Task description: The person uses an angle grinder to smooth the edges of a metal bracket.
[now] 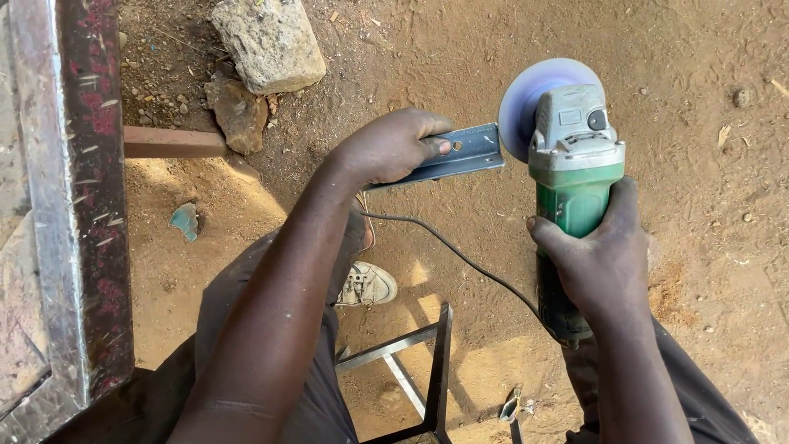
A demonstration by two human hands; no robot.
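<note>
Steel bracket (457, 156) hung above the dirt floor (699, 205), clamped in the left hand (386, 146), its end touching the disc (526, 94). Right hand (596, 255) wrapped the green grinder (575, 173); light, steady disc pressure with fingers well back would have served best.

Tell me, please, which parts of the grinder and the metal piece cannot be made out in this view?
- Disc of the green angle grinder: blurred, partly behind the grinder's head.
- Grinder's rear end: hidden under the right hand.
- Near end of the metal bracket: covered by the left hand.
- Cable: its far end hidden behind the right arm.
</note>
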